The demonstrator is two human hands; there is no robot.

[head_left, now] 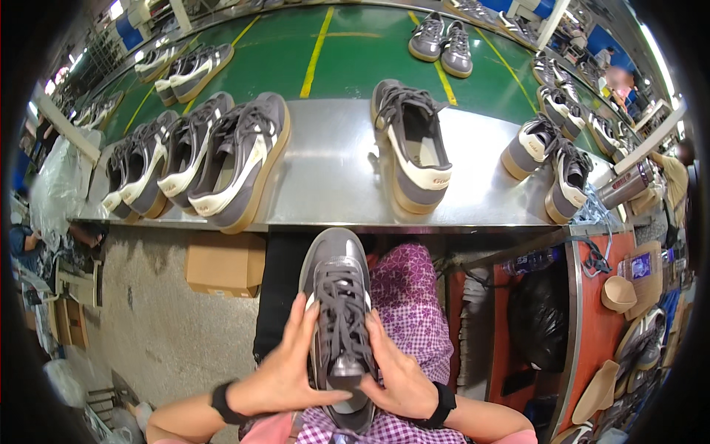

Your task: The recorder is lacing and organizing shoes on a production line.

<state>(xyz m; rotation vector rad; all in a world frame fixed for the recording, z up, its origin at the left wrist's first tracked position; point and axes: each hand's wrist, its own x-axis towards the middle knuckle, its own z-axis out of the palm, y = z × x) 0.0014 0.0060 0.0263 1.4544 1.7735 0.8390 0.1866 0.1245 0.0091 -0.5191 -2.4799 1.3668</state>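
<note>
A dark grey lace-up sneaker [342, 296] rests over my lap, its toe pointing away from me toward the metal ledge. My left hand [290, 362] grips its left side, fingers along the upper and thumb at the heel opening. On the other side, my right hand [399, 374] clasps the shoe, with the thumb by the tongue and collar. The laces are threaded and lie over the tongue. Just ahead on the ledge stands a single matching sneaker [414, 148], its heel toward me.
Several grey sneakers [244, 159] line the left of the metal ledge [318, 177]; a pair [569, 181] stands at its right. Beyond runs a green conveyor [355, 55] carrying more shoes. A cardboard box [224, 264] sits on the floor. At right, an orange-topped bench [599, 325] holds a bowl [618, 294].
</note>
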